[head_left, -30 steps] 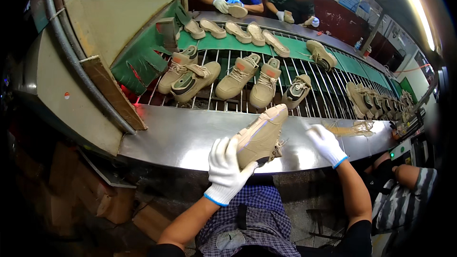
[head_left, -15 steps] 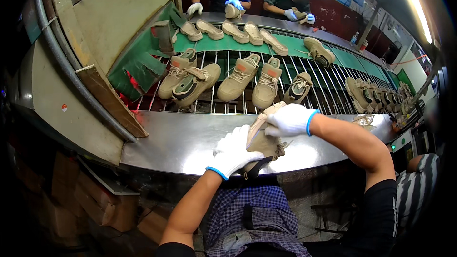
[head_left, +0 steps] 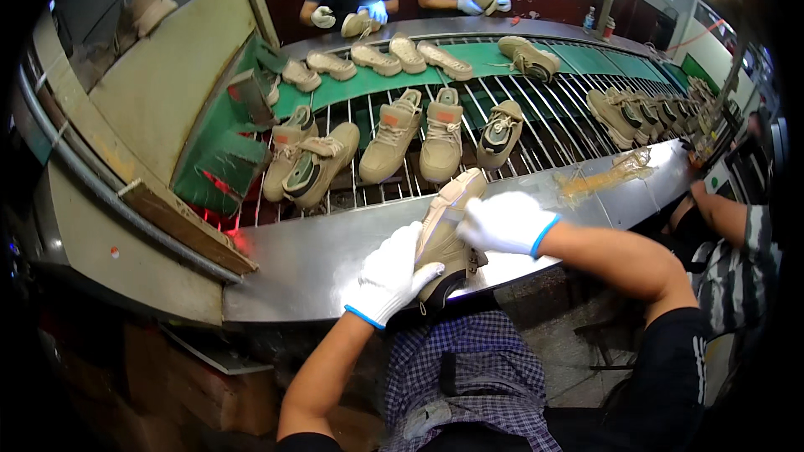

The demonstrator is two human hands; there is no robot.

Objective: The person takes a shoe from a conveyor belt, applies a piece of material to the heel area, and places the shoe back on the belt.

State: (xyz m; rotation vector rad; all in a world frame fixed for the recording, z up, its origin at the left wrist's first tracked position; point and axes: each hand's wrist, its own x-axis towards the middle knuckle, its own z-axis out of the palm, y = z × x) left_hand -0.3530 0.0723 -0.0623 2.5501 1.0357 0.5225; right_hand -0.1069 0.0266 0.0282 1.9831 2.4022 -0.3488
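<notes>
A beige shoe [head_left: 444, 256] is tilted on its side near the front edge of the metal table, its toe pointing away from me. Its pale sole [head_left: 445, 202] runs along the upper left side, and the dark collar is nearest my body. My left hand [head_left: 387, 272], in a white glove with a blue cuff, grips the shoe from the left, thumb across the heel part. Against the shoe's right side, near the toe, my right hand [head_left: 507, 223] is curled closed in the same kind of glove. Its fingertips are hidden, slightly blurred.
Beyond the metal table [head_left: 293, 272], several beige shoes [head_left: 391, 136] stand on a rack of metal rods. Loose soles [head_left: 375, 59] lie on a green belt behind them. Two gloved people work across the line. At left is a machine housing [head_left: 126, 243]; brown tape [head_left: 605, 177] covers the table's right part.
My right hand has come off the toe end of the sole and moved down to the shoe's right side. The shoe stands more upright, toe farther out. The whole view has shifted.
</notes>
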